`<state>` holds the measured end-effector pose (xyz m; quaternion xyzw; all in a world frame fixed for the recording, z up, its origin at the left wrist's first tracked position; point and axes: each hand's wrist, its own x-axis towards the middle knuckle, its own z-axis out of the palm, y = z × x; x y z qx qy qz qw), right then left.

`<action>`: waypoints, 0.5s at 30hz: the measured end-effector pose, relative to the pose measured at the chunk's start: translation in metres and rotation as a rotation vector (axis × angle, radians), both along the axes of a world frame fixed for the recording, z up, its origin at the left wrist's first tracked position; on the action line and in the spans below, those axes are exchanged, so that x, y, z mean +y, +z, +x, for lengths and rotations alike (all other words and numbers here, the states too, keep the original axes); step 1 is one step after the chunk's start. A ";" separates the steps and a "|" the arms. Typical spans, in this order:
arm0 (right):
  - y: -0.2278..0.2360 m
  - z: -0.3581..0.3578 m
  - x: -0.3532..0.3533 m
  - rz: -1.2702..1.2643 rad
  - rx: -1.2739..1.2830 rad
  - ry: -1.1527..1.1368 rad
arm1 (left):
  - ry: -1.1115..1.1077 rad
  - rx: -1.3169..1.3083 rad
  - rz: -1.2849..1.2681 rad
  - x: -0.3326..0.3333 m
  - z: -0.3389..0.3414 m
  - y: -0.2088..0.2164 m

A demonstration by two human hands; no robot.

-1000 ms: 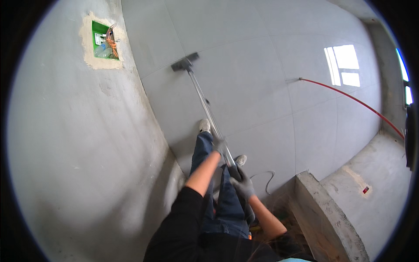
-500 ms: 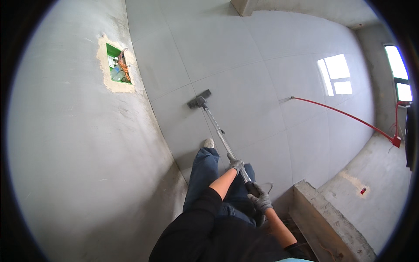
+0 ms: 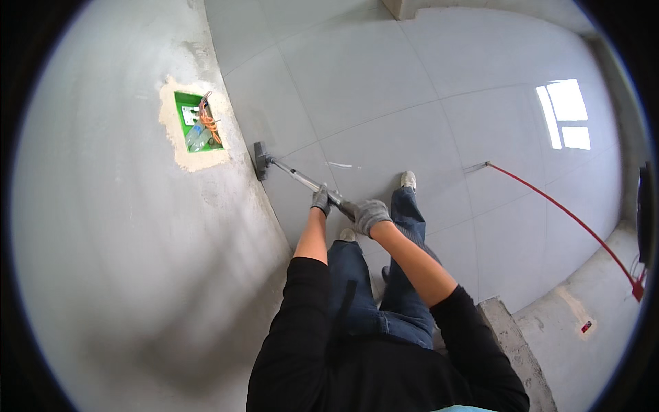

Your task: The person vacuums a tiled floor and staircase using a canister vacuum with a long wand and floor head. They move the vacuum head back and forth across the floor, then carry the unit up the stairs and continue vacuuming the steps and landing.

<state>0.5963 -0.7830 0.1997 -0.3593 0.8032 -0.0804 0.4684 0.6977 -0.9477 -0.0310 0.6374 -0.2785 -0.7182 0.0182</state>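
A vacuum cleaner wand (image 3: 301, 178), a silver tube with a dark handle, slants across the floor in front of me. Its dark, flat floor head (image 3: 261, 161) lies on the grey tiles right beside the foot of the left wall. My left hand (image 3: 321, 200), in a grey glove, is closed around the tube about midway. Behind it, nearer my body, my right hand (image 3: 371, 215) grips the handle in a matching glove. What seems to be a dark hose shows in part beside my right leg.
In the left wall (image 3: 137, 226), a green recessed box (image 3: 199, 122) holds orange wires and a clear bottle. A red cable (image 3: 559, 207) runs above the tiled floor (image 3: 384, 130) at right. A rough concrete ledge (image 3: 511, 340) stands at lower right. A pillar base (image 3: 401, 8) is at the far end.
The floor head has swung left to the wall, and the wand now lies flatter. Both hands have moved forward and leftward with it. My right foot has come into view ahead.
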 end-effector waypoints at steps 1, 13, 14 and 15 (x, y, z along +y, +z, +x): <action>-0.010 -0.024 -0.008 -0.006 -0.005 0.004 | -0.019 0.052 -0.030 -0.007 -0.019 -0.003; -0.012 -0.259 0.113 0.033 -0.021 -0.210 | -0.091 -0.107 0.018 0.112 -0.235 -0.030; 0.000 -0.267 0.132 0.062 -0.015 -0.241 | -0.112 -0.034 0.018 0.131 -0.246 -0.024; 0.012 -0.277 0.150 0.090 -0.014 -0.265 | -0.093 -0.031 0.084 0.153 -0.257 -0.017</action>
